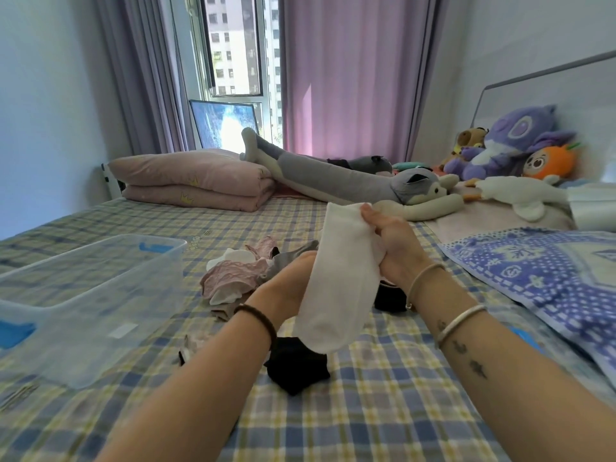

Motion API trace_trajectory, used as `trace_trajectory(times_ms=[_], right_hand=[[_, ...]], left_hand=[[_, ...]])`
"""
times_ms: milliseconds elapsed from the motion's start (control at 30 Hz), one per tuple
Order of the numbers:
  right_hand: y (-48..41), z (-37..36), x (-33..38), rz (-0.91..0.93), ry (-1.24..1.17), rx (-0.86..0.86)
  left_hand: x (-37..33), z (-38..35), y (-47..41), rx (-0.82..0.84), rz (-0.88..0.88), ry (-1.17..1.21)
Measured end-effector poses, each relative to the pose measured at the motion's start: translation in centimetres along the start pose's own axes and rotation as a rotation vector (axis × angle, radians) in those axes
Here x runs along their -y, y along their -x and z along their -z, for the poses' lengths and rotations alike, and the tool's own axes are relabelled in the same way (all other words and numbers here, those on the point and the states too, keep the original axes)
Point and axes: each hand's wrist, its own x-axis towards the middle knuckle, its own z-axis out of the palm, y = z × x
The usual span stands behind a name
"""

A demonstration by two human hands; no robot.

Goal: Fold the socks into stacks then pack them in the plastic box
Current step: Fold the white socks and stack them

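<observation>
A long white sock [336,278] hangs in the air above the checked bed [383,411]. My right hand [396,243] grips its upper part, thumb on the cuff. My left hand [293,285] is behind its lower half, fingers hidden by the cloth. A loose heap of pink, white and grey socks [240,275] lies just beyond my left hand. One black sock [296,368] lies under the white one, and another black sock [390,296] sits below my right wrist. The clear plastic box [83,295] stands at the left with no socks in it.
A folded pink quilt [193,178] and a long grey plush toy [350,181] lie at the far side of the bed. Several plush toys [513,145] sit by the headboard. A blue patterned cloth [540,271] covers the bed's right side.
</observation>
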Motion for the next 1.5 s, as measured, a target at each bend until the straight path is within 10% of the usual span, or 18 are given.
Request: trace_trajectory(times_ms=[500, 867, 1500], right_hand=[[-1.7, 4.1, 0.3, 0.079, 0.425, -0.706], [0.4, -0.2, -3.0, 0.081, 0.531, -0.175], [0.1, 1.1, -2.3, 0.128, 0.554, -0.290]], left_hand=[[0.6, 2.3, 0.0, -0.220, 0.131, 0.212], [0.0, 1.9, -0.1, -0.085, 0.078, -0.088], [-2.6, 3.0, -0.7, -0.423, 0.062, -0.320]])
